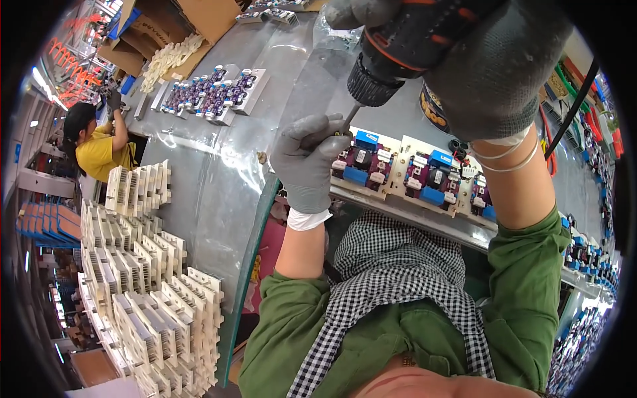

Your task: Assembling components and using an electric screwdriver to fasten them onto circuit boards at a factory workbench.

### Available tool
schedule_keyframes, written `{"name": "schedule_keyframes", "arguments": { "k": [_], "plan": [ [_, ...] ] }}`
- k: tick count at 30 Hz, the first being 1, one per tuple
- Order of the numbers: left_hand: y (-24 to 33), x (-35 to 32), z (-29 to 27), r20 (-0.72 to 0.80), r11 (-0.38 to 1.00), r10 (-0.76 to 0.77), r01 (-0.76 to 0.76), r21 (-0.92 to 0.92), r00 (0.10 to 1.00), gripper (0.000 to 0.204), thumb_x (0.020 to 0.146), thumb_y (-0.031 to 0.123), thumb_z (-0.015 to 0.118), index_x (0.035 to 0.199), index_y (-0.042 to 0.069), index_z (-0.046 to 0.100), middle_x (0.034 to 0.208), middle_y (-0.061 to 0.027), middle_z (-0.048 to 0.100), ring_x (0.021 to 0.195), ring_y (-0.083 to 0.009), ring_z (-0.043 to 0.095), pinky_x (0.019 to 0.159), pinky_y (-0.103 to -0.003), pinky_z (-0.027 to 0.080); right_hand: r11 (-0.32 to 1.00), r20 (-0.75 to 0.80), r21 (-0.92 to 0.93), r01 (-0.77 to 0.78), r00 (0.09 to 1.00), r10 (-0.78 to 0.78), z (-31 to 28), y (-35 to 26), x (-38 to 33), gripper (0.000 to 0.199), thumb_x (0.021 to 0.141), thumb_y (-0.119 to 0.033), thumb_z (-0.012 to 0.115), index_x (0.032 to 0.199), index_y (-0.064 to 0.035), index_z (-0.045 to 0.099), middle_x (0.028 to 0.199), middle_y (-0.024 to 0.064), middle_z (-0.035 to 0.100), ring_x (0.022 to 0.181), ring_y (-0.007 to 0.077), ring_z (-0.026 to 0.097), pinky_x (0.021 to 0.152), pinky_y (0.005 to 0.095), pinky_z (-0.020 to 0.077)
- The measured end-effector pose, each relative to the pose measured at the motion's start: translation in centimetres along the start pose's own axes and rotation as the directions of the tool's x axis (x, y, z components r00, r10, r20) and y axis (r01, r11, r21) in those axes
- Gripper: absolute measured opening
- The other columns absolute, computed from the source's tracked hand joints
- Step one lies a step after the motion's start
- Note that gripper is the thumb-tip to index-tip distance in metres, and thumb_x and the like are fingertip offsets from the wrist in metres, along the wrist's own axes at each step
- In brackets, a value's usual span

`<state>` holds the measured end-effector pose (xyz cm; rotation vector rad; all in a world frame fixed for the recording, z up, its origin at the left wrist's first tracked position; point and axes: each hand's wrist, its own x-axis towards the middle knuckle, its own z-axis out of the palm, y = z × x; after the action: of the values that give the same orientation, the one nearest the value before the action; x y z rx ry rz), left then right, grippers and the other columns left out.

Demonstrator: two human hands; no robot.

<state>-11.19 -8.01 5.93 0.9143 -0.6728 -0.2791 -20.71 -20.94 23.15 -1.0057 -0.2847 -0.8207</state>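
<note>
In my gloved right hand [497,73] is a black cordless screwdriver [415,40] with orange trim, held high at the upper right. Its thin bit [351,118] points down toward my left hand. My left hand [305,162], also in a grey glove, is closed in a pinch at the bit's tip; whatever small thing sits between the fingertips is hidden. Just right of those fingers, a row of circuit boards on cream plates lies along the bench's near edge. The nearest board [361,159] and its neighbour [434,176] carry blue blocks and purple parts.
Tall stacks of cream slotted plates [159,318] stand at the left. More assembled boards [212,93] lie farther up the grey bench [199,199]. A round dark tin [432,109] stands behind the row. At far left is a person in a yellow shirt [106,154].
</note>
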Motion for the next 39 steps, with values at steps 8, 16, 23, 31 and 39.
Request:
{"name": "schedule_keyframes", "arguments": {
  "k": [8, 16, 23, 31, 39],
  "plan": [
    [0.5, -0.6, 0.5, 0.078, 0.964, -0.183, 0.195, -0.183, 0.98, 0.038, 0.078, -0.012, 0.07, 0.113, -0.002, 0.06, 0.099, -0.0217, 0.073, 0.087, -0.0256, 0.073, 0.083, -0.038, 0.06, 0.991, -0.18, 0.118, -0.062, 0.98, 0.083, -4.0, -0.1, -1.3, 0.046, 0.095, -0.038, 0.069, 0.12, -0.0039, 0.052, 0.078, 0.0064, 0.065, 0.068, 0.0164, 0.068, 0.065, 0.0276, 0.057],
    [-2.2, -2.6, -3.8, 0.667, 0.404, 0.054, -0.627, 0.666, 0.743, 0.081, 0.057, 0.049, 0.087, 0.127, 0.016, 0.063, 0.132, -0.01, 0.063, 0.132, -0.0372, 0.05, 0.117, -0.061, 0.025, 0.948, -0.223, -0.257, -0.19, 0.966, 0.133, -1.7, 2.3, -5.2, 0.041, 0.097, -0.028, 0.067, 0.125, -0.0021, 0.052, 0.088, 0.0072, 0.067, 0.074, 0.0156, 0.067, 0.068, 0.0275, 0.0555],
    [-3.8, -2.8, -4.4, 0.685, 0.342, 0.078, -0.665, 0.664, 0.725, 0.065, 0.06, 0.044, 0.085, 0.117, 0.021, 0.066, 0.132, -0.0065, 0.063, 0.131, -0.0353, 0.05, 0.117, -0.06, 0.027, 0.907, -0.229, -0.242, -0.344, 0.929, 0.291, -2.3, 1.8, -5.9, 0.041, 0.093, -0.013, 0.07, 0.128, -0.0015, 0.053, 0.101, 0.006, 0.064, 0.078, 0.0125, 0.063, 0.068, 0.0274, 0.0511],
    [-3.5, -3.0, -4.3, 0.666, 0.349, 0.062, -0.641, 0.683, 0.744, 0.064, 0.057, 0.039, 0.086, 0.116, 0.021, 0.067, 0.127, -0.0059, 0.064, 0.129, -0.0349, 0.052, 0.116, -0.059, 0.028, 0.908, 0.081, -0.416, -0.044, 0.993, 0.086, -5.6, 4.0, -7.2, 0.03, 0.093, -0.03, 0.064, 0.097, 0.0, 0.063, 0.076, 0.009, 0.066, 0.063, 0.0134, 0.066, 0.057, 0.0279, 0.0537],
    [-2.3, -2.1, -4.5, 0.668, 0.379, -0.005, -0.617, 0.69, 0.744, 0.066, 0.058, 0.036, 0.087, 0.119, 0.019, 0.067, 0.128, -0.0078, 0.063, 0.129, -0.0348, 0.051, 0.117, -0.057, 0.026, 0.689, -0.122, -0.703, -0.177, 0.984, 0.129, -3.4, 3.7, -6.7, 0.03, 0.089, -0.03, 0.071, 0.106, -0.0056, 0.063, 0.083, 0.0064, 0.068, 0.072, 0.014, 0.066, 0.066, 0.0295, 0.0551]
  ]
}}
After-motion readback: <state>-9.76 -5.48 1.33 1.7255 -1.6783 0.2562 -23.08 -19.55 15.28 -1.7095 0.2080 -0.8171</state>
